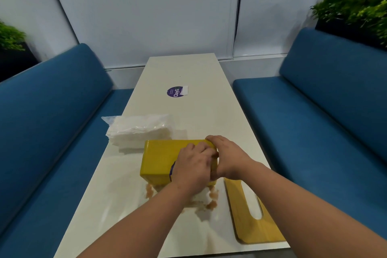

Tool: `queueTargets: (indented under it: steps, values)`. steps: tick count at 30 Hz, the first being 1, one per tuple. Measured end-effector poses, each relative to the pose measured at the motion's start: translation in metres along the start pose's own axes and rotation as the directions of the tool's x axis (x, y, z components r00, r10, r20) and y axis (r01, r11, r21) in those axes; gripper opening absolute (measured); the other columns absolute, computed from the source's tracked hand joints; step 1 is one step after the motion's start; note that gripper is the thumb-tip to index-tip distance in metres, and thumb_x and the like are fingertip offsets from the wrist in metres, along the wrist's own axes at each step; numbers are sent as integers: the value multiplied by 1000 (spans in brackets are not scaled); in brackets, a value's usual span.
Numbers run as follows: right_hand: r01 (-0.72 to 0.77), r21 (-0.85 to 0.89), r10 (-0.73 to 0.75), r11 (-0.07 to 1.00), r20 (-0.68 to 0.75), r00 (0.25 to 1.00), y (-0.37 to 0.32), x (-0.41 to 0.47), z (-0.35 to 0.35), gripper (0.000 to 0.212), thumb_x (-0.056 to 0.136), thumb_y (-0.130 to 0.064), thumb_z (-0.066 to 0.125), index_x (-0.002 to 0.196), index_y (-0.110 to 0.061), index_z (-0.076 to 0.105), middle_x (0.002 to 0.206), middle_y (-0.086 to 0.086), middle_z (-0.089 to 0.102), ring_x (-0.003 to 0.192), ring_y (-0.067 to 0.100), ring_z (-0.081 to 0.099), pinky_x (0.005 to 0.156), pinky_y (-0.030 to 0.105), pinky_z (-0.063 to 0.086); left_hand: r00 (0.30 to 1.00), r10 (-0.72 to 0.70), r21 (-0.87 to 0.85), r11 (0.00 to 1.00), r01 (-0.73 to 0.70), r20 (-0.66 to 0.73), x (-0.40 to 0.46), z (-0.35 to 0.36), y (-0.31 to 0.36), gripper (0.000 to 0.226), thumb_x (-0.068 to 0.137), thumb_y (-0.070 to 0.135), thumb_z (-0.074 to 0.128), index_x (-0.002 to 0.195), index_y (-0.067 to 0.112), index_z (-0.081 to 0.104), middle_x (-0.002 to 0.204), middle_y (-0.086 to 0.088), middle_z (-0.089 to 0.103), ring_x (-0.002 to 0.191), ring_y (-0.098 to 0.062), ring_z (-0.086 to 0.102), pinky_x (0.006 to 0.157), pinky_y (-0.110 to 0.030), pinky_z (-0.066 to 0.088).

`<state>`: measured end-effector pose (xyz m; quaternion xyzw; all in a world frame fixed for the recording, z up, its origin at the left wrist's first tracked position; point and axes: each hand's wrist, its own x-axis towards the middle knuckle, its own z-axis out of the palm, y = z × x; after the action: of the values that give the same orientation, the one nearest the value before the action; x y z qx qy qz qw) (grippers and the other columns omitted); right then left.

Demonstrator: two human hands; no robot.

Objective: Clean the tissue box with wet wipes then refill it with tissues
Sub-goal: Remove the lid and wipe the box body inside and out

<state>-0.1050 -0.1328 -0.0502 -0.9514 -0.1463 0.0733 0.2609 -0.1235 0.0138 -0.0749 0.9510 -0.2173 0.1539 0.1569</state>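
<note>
A yellow tissue box (159,159) stands on the white table (199,115), in front of me. My left hand (192,167) lies on the box's top and near face, over a purple mark, fingers bent. My right hand (227,157) grips the box's right end, fingers curled over the top edge. A white wipe (202,196) shows below the box under my left wrist. The yellow wooden lid (249,216) with its slot lies flat to the right. A clear plastic pack of white tissues (138,130) sits behind the box on the left.
Blue padded benches (314,123) flank the table on both sides. A round purple sticker (174,91) with a small white label is stuck mid-table. Brownish marks (149,191) show on the table under the box. Plants stand in dark planters (354,10) behind the benches.
</note>
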Motion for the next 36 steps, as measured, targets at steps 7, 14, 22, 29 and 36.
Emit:
queueTargets:
  steps: [7,14,22,29,36]
  values:
    - [15,-68,-13,998,30,999,-1,-2,-4,119,58,-38,90,153,-24,20,154,-5,30,135,21,37,106,33,38,954,242,-154,964,-216,176,-15,-18,-28,31,93,32,43,108,27,69,105,9,59,90,-17,43,84,-27,36]
    - [9,-98,-4,995,51,999,1,-1,-4,118,61,-47,89,152,-30,16,154,-6,27,135,23,37,103,38,42,955,76,-184,983,-23,287,-26,-61,-81,23,96,21,53,108,27,71,105,14,55,99,-7,44,89,-25,40]
    - [7,-8,-7,1000,-1,1000,5,2,2,121,52,-37,92,152,-23,24,148,-10,35,132,16,42,105,28,40,983,-166,-147,977,154,-73,7,-5,11,30,93,23,42,111,22,67,102,4,59,93,-18,53,77,-31,46]
    - [26,-85,-24,996,23,999,3,-1,0,119,56,-44,89,151,-29,20,149,-7,32,129,20,41,98,33,45,892,-411,-62,912,407,-189,-3,-15,-33,24,89,23,51,100,23,72,95,0,64,80,-24,60,73,-38,44]
    - [3,-69,-1,998,31,1000,6,-3,-3,117,58,-46,90,150,-30,19,148,-7,32,129,21,40,100,37,43,757,-604,-118,795,595,-251,-24,-41,-88,27,98,20,42,111,16,66,107,-2,59,81,-19,48,85,-39,43]
